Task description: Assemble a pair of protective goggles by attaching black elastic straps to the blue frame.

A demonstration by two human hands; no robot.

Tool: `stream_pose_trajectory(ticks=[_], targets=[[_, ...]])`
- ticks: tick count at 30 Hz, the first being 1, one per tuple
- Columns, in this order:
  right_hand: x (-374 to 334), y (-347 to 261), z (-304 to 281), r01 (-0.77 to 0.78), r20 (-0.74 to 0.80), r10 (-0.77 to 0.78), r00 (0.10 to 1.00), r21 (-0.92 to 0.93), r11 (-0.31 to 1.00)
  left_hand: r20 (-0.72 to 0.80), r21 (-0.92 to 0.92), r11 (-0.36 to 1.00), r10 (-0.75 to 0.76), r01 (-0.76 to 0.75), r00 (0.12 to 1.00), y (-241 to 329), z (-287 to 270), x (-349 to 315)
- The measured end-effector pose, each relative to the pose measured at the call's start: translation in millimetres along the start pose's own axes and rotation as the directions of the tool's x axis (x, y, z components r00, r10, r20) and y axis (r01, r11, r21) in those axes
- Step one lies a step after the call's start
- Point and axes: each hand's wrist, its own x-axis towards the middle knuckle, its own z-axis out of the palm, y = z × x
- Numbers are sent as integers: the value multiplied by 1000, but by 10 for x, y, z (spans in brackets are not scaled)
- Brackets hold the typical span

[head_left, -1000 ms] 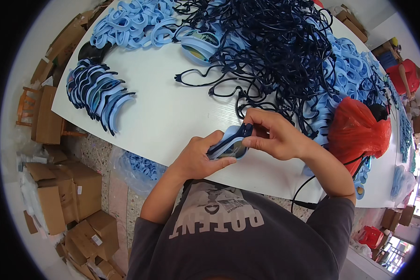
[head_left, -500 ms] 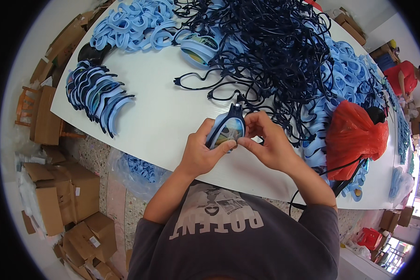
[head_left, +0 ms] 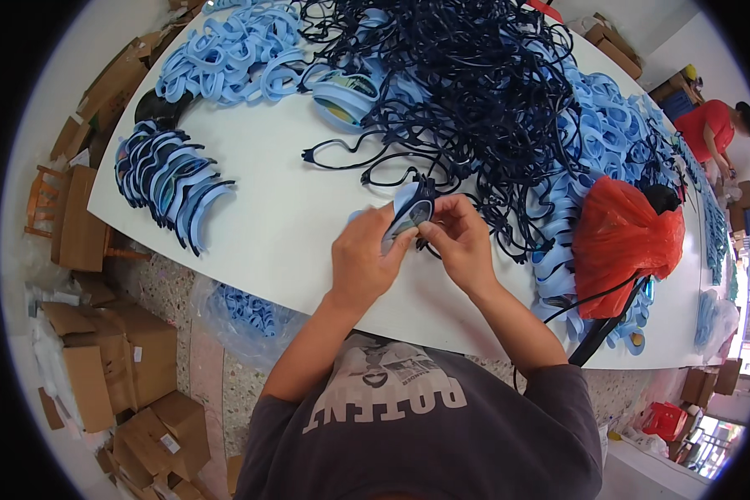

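Note:
Between my two hands, above the near part of the white table, is a pair of swim goggles (head_left: pixel 412 210) with dark navy frame and light blue skirt. My left hand (head_left: pixel 365 254) grips its left side, thumb pressed on the front. On the right, my right hand (head_left: pixel 458 237) pinches the frame's edge between thumb and curled fingers. The goggles are tilted, and fingers hide part of them. Just beyond lie loose dark navy frames (head_left: pixel 392 171), part of a large tangled heap (head_left: pixel 483 92).
A row of stacked goggles (head_left: pixel 171 183) lies at the left, with light blue skirts (head_left: pixel 229 54) piled behind. A red plastic bag (head_left: pixel 625 246) and black cable sit at right. Cardboard boxes (head_left: pixel 125 350) stand on the floor left. Another person in red (head_left: pixel 707 129) is far right.
The goggles have turned, from lens facing up to a steeper tilt. My left hand has rolled over them, and both hands have drawn closer together.

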Motion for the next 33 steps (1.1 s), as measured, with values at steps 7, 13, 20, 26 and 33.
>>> stream_pose_trajectory(ticks=[7, 13, 20, 26, 33], targets=[[78, -152, -16, 115, -194, -5, 981, 560, 821, 82, -410, 899, -131, 153, 988, -57, -279, -125], [-182, -53, 351, -290, 111, 315, 943, 740, 607, 196, -979, -8, -332, 205, 923, 150, 59, -3], [-126, -638, 116, 361, 245, -281, 928, -398, 844, 398, -914, -46, -302, 404, 866, -10, -241, -77], [185, -872, -15, 290, 522, 29, 852, -518, 804, 487, -871, -61, -237, 488, 841, 81, -263, -19], [232, -781, 31, 326, 538, -19, 842, -481, 814, 231, -966, 29, -346, 256, 909, 222, -108, -66]])
